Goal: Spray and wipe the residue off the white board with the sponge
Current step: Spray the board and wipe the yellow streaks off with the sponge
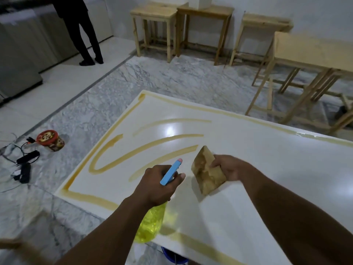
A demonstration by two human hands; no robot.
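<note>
Amber streaks everywhere on the head camera: the residue (149,148) arcs across the white board (248,159) just beyond both hands, and more of it bands the board's edges.

The left hand (158,186) is wrapped tight round the neck of the spray bottle (170,172), with the blue nozzle pointing forward over the board. Just to its right, the right hand (229,167) grips the sponge (208,173), fingers curled over the top edge. The sponge is tipped up on end with its lower corner down at the board. Whether it actually touches, I can't call.

Now the risks. That sponge looks brown and loaded, so a wipe could drag the amber across clean white instead of lifting it. The nozzle sits close to the sponge, so a squeeze might wet the sponge and miss the streaks. The surface is glossy and wet-looking, so a hard push could skid.

Containers next. The bottle's see-through body hangs below the left hand, over the board's near edge, with yellow liquid showing inside. Under that hand, below the board's edge, the rim of a blue bucket (174,256) peeks out, contents hidden. Far to the left of the left hand, a jar (50,140) sits on the floor with its red lid on, contents unseen.
</note>
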